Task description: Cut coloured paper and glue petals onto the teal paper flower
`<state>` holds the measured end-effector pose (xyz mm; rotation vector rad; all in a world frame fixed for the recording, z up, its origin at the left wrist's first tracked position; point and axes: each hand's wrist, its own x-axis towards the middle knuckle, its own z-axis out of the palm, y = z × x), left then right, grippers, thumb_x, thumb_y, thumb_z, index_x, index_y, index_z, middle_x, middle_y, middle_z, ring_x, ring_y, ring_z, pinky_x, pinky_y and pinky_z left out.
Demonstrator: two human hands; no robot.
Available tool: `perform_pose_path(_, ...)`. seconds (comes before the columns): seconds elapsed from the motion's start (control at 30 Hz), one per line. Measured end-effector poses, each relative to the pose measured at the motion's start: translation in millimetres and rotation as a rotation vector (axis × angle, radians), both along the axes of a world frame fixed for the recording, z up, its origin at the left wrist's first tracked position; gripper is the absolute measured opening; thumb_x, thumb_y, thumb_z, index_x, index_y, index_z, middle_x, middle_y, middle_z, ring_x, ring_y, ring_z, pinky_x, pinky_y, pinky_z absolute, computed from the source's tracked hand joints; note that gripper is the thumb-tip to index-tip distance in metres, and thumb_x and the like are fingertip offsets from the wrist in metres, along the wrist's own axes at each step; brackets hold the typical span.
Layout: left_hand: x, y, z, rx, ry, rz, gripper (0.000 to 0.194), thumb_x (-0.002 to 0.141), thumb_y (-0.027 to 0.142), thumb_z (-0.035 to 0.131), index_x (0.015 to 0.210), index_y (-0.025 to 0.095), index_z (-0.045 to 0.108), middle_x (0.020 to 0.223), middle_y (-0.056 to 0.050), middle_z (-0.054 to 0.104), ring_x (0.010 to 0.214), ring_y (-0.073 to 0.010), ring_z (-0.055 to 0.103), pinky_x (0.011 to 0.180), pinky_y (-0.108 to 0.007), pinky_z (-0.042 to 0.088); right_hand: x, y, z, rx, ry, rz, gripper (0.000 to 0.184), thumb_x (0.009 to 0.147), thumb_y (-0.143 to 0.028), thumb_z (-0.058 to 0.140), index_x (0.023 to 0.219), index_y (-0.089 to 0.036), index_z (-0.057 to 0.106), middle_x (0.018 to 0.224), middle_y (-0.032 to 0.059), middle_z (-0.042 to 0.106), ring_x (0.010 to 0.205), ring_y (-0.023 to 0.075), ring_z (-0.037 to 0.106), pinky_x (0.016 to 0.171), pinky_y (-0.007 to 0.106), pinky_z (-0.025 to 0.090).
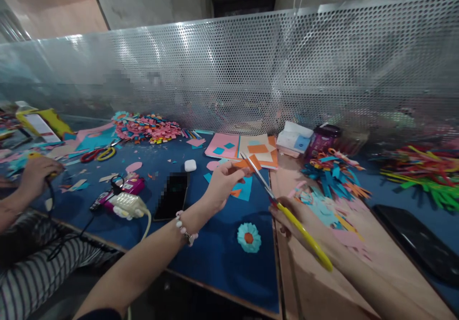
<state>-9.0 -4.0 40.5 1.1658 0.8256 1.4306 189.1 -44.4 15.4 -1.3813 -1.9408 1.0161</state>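
Note:
My left hand (222,182) pinches a small orange paper piece (247,163) above the blue table. My right hand (299,224) grips yellow-handled scissors (283,205), whose metal blades reach up and left to the orange piece. A teal paper flower with an orange centre (248,237) lies on the table below and between my hands. A bead bracelet sits on my left wrist.
Pink, cream and orange paper sheets (244,147) lie behind my hands, a dark phone (172,197) and white case (190,165) to the left. Another person's hand (36,172) works at far left. Heaps of coloured paper strips (333,172) lie right. A perforated metal screen (251,67) closes the back.

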Motion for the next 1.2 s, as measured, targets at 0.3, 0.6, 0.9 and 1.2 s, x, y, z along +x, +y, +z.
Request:
perform_pose_path(0.3, 3, -6, -1.6, 0.030, 0.031, 0.023, 0.007, 0.070, 0.022, 0.064, 0.070, 0.016, 0.060, 0.067, 0.001, 0.058, 0.059, -0.0080, 0.048, 0.058, -0.021, 0.038, -2, -5, 2.8, 0.010, 0.028, 0.017, 0.028, 0.081, -0.047, 0.049, 0.076, -0.019, 0.049, 0.060, -0.0034, 0.051, 0.052, 0.0110, 0.051, 0.046, 0.022, 0.037)
perform_pose_path(0.6, 5, -10, -2.3, -0.005, 0.040, 0.057, 0.011, 0.070, 0.022, 0.064, 0.066, 0.016, 0.055, 0.063, 0.002, 0.057, 0.058, -0.0077, 0.047, 0.054, -0.020, 0.035, -2, -8, 6.4, -0.004, 0.023, 0.019, 0.030, 0.082, -0.049, 0.048, 0.078, -0.019, 0.050, 0.061, -0.0037, 0.050, 0.052, 0.0112, 0.051, 0.048, 0.022, 0.039)
perform_pose_path(0.9, 8, -10, -2.4, 0.017, 0.054, 0.080, 0.005, 0.070, 0.021, 0.063, 0.072, 0.016, 0.062, 0.070, -0.001, 0.062, 0.061, -0.0093, 0.049, 0.057, -0.022, 0.036, -1, -5, -2.9, 0.011, 0.049, -0.002, 0.031, 0.079, -0.049, 0.051, 0.080, -0.018, 0.052, 0.061, -0.0024, 0.051, 0.053, 0.0118, 0.051, 0.044, 0.022, 0.038)
perform_pose_path(1.2, 8, -11, -2.2, 0.030, 0.065, 0.068, 0.009, 0.071, 0.024, 0.064, 0.072, 0.016, 0.062, 0.071, -0.001, 0.062, 0.062, -0.0097, 0.050, 0.058, -0.022, 0.038, -3, -8, 1.5, 0.011, 0.053, -0.006, 0.031, 0.080, -0.049, 0.050, 0.077, -0.018, 0.052, 0.061, -0.0027, 0.050, 0.054, 0.0117, 0.051, 0.045, 0.021, 0.039)
